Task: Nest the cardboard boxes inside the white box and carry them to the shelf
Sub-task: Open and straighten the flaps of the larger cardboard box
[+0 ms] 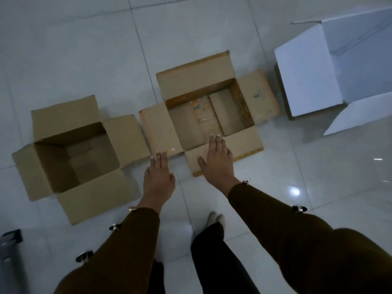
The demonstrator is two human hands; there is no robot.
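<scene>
Three open boxes stand in a row on the tiled floor. A brown cardboard box (70, 158) is at the left, flaps spread. A shallower brown cardboard box (212, 109) with printed markings inside sits in the middle. The large white box (314, 73) is at the right, its flaps open and its right part cut off by the frame. My left hand (159, 179) hovers flat, fingers apart, over the near left corner of the middle box. My right hand (217, 160) is stretched over that box's near flap, fingers extended. Neither hand holds anything.
Glossy white floor tiles (318, 177) surround the boxes. A dark object (10, 240) is at the lower left edge. My legs and one foot (215, 219) stand just behind the middle box. No shelf is in view.
</scene>
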